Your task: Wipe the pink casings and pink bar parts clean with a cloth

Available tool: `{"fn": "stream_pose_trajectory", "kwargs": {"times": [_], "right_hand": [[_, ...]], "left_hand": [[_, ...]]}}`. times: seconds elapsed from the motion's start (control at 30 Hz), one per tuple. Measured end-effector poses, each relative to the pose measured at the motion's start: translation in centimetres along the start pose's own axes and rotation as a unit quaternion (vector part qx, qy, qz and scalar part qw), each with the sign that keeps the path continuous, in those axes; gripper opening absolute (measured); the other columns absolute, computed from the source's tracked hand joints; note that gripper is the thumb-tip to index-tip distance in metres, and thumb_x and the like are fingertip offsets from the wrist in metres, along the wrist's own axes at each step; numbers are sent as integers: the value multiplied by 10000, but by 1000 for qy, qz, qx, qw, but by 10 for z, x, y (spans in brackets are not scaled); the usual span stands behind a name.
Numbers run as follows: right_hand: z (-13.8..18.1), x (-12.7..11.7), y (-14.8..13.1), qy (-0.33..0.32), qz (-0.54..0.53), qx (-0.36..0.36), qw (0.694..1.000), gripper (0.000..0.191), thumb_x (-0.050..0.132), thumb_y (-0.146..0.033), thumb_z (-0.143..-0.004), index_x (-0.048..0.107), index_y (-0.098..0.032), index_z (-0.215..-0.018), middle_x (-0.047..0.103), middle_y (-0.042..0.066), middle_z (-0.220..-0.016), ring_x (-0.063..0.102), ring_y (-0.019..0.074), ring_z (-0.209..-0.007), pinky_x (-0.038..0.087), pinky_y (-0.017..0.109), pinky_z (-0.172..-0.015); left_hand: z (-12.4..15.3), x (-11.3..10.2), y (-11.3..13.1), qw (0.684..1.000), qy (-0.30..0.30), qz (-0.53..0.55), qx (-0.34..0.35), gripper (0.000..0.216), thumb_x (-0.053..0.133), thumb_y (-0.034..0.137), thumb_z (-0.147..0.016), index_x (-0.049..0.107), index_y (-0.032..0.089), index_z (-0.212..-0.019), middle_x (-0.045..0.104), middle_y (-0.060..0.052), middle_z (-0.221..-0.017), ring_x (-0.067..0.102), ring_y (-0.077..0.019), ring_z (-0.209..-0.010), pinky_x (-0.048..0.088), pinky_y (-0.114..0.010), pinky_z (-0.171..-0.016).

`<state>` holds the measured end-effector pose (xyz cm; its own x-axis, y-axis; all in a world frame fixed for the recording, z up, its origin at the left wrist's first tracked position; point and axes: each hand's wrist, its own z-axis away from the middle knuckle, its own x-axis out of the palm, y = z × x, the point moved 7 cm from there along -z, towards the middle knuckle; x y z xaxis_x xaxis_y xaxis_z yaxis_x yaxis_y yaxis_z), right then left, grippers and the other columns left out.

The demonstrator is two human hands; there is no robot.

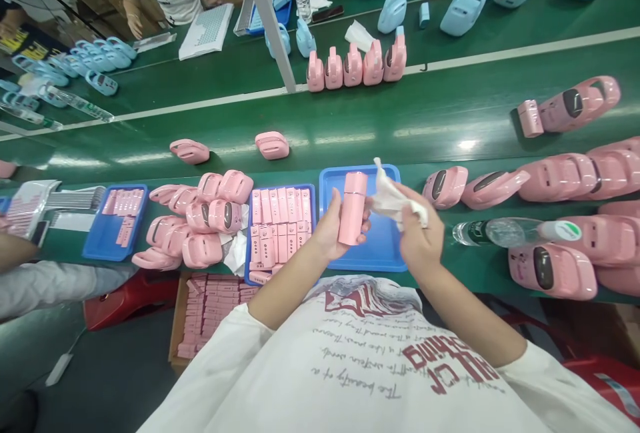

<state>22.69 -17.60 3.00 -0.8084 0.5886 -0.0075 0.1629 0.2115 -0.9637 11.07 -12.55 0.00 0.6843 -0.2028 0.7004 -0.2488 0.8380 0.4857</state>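
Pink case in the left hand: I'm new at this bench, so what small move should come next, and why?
Probably bring the white cloth onto the pink case: the left hand holds it upright, and the right hand holds the cloth just beside it.

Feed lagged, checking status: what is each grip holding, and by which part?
Left grip holds an upright pink plastic case by its lower half; right grip clutches a crumpled white cloth by its lower end.

**Green bench crowded with pink casings**

The long green bench (350,120) carries three blue trays: a middle tray (385,250), one packed with small pink pieces (280,188) and a left tray (103,246). Heaped pink casings (200,220) lie between trays. A clear bottle (510,232) lies sideways at right. Five upright casings (353,65) stand farther back.
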Motion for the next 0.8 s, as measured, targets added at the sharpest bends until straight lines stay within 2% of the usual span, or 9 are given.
{"fn": "stream_pose_trajectory", "kwargs": {"times": [0.07,0.17,0.3,0.33,0.4,0.47,0.57,0.67,0.8], "right_hand": [[8,22,-14,-104,54,-86,989,368,451,-293,-919,573,-250,-1265,570,76,-1318,535,237,-1226,455,448,-1022],[23,42,-25,-194,118,-218,949,457,443,-236,-910,470,-233,-1367,471,97,-1406,381,243,-1349,361,490,-1102],[51,47,-31,-305,94,-329,889,451,416,-259,-921,467,-177,-1362,578,131,-1292,438,234,-1311,422,447,-1059],[55,44,-32,-319,70,-325,888,434,417,-274,-922,490,-172,-1337,609,130,-1252,483,234,-1276,455,431,-1027],[52,32,-29,-273,23,-261,926,379,425,-255,-916,547,-192,-1269,661,105,-1171,594,221,-1151,522,384,-933],[36,9,-19,-129,-13,-150,980,324,438,-188,-894,608,-232,-1167,698,57,-1079,664,193,-997,555,333,-820],[14,-20,-6,33,-42,-31,998,234,488,-138,-828,680,-250,-900,711,18,-900,669,187,-858,533,309,-716],[-12,-18,-13,-10,7,-11,1000,189,520,-169,-795,672,-235,-705,665,20,-719,622,166,-696,474,286,-593],[-25,12,-32,-125,107,-30,986,147,634,-340,-782,693,-217,-837,673,22,-773,608,161,-695,484,304,-639]], "left_hand": [[-4,-3,-1,999,38,-22,25,582,472,707,-782,607,144,-851,532,8,-606,503,-91,-487,356,-193,-393],[-8,-13,6,989,107,-35,93,460,578,606,-786,591,146,-792,549,17,-603,524,-82,-541,417,-194,-500],[-15,-22,10,991,103,-15,79,554,517,693,-767,522,152,-645,436,45,-501,437,-59,-443,379,-196,-455],[-15,-21,12,993,84,-13,78,580,488,724,-758,537,152,-675,419,50,-496,416,-58,-424,361,-196,-431],[-14,-18,17,994,43,-13,97,614,485,749,-736,580,148,-817,437,51,-525,419,-62,-425,351,-194,-414],[-9,-14,22,992,23,-26,119,629,524,736,-723,580,149,-938,494,36,-584,464,-70,-463,376,-193,-432],[1,-12,24,989,51,-54,125,617,511,728,-741,567,163,-981,537,20,-643,499,-76,-496,403,-200,-459],[11,-6,27,980,70,-106,153,622,506,738,-735,547,175,-996,556,11,-683,515,-82,-526,400,-202,-467],[19,2,28,955,73,-189,215,617,516,744,-719,504,201,-1012,580,6,-724,553,-107,-583,431,-224,-516]]}}
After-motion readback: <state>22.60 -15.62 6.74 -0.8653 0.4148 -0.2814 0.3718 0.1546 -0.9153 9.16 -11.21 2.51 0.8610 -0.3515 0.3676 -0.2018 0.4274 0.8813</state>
